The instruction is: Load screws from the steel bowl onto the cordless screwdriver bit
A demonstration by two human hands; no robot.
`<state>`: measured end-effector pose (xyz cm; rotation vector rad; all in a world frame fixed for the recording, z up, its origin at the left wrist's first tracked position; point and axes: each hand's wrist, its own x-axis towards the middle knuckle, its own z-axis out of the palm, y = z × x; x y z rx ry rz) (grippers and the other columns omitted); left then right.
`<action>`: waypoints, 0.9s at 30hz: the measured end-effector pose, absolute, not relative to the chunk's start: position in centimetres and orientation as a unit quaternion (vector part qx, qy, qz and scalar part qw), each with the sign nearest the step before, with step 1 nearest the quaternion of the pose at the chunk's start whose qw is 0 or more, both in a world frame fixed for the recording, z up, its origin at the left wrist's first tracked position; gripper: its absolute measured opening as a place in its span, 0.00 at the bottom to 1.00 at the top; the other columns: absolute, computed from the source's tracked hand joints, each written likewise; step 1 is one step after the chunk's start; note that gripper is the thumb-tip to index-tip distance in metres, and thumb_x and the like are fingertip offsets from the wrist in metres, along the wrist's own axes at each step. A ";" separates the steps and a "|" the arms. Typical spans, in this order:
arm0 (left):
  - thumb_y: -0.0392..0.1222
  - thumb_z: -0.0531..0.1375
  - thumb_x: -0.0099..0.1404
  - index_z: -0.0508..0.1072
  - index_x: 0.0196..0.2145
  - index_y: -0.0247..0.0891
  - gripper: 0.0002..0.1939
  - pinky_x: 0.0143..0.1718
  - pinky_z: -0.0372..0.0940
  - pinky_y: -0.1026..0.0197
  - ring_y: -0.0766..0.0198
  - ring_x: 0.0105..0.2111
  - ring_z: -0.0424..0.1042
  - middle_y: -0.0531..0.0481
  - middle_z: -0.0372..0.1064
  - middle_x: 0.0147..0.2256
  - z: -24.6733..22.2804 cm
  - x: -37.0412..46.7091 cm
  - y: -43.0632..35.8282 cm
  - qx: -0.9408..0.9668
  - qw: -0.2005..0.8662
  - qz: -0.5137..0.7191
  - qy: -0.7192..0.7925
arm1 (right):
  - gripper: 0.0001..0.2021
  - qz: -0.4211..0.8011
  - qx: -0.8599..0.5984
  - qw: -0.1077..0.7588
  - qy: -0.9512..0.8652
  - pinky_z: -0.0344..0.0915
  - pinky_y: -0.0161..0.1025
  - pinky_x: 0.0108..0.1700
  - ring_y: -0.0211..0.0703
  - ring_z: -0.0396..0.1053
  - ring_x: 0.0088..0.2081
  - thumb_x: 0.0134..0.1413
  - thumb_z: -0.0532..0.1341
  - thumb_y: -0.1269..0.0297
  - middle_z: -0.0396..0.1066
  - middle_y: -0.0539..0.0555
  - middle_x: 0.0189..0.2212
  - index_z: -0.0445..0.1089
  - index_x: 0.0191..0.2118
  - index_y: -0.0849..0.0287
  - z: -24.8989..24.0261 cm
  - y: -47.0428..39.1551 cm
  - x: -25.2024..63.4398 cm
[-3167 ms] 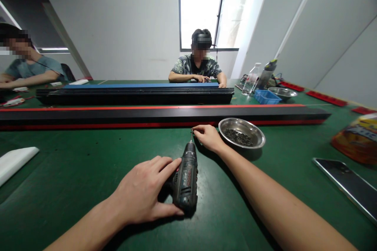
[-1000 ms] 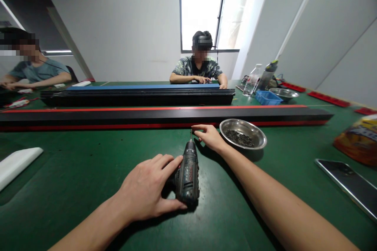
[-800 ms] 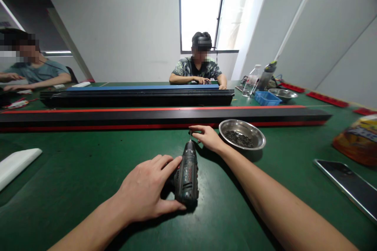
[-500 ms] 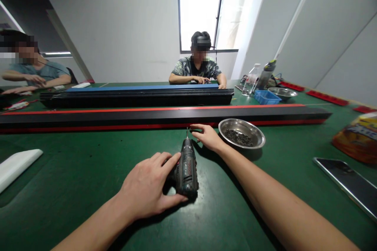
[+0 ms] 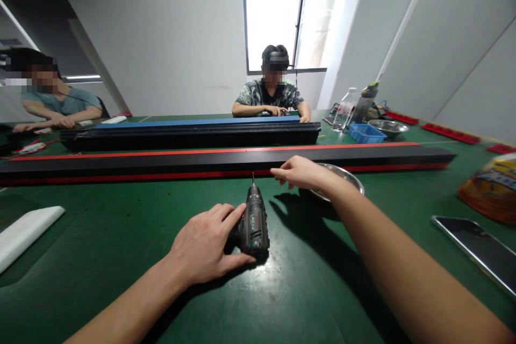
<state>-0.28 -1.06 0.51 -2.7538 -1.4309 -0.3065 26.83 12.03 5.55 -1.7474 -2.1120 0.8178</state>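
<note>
My left hand [image 5: 209,242] is wrapped round a dark power drill [image 5: 256,226] lying on the green table [image 5: 133,247], its bit pointing away from me. My right hand [image 5: 300,172] is raised over the near edge of a long black and red bar [image 5: 193,163], just right of the drill bit. Its fingers are partly spread and nothing shows between them. Behind my right wrist, a steel bowl [image 5: 350,178] is mostly covered by the arm.
A second long black bar [image 5: 193,137] with a blue strip lies farther back. Two people sit across the table. A phone [image 5: 475,247] and an orange bag [image 5: 492,191] are at right, a white object [image 5: 30,231] at left. Bottles, a blue basket [image 5: 366,133] and another bowl stand back right.
My right hand has lifted away from the drill bit and moved right, now covering part of the bowl. The drill and my left hand have shifted slightly in view.
</note>
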 end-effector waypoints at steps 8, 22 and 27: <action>0.70 0.66 0.66 0.64 0.69 0.40 0.45 0.49 0.76 0.44 0.43 0.50 0.77 0.39 0.76 0.55 0.5 -0.4 -0.9 -0.884 0.014 -0.110 -0.453 | 0.27 0.173 -0.670 0.106 -0.714 0.69 0.39 0.31 0.46 0.73 0.23 0.66 0.62 0.42 0.75 0.58 0.20 0.79 0.25 0.58 7.3 13.7 34.0; 0.67 0.68 0.63 0.64 0.69 0.40 0.45 0.51 0.76 0.41 0.42 0.51 0.77 0.38 0.74 0.56 0.4 -1.1 -1.3 -0.889 -0.008 -0.118 -0.441 | 0.12 0.127 -0.713 0.007 -0.689 0.68 0.38 0.32 0.48 0.77 0.27 0.58 0.69 0.58 0.79 0.59 0.25 0.82 0.27 0.58 4.7 14.9 35.6; 0.67 0.68 0.63 0.64 0.69 0.40 0.45 0.53 0.76 0.42 0.42 0.53 0.77 0.38 0.74 0.57 0.4 -1.2 -1.6 -0.890 -0.015 -0.117 -0.441 | 0.05 0.092 -0.705 0.036 -0.702 0.68 0.37 0.33 0.48 0.79 0.33 0.52 0.71 0.64 0.83 0.60 0.34 0.85 0.35 0.55 1.8 15.3 35.2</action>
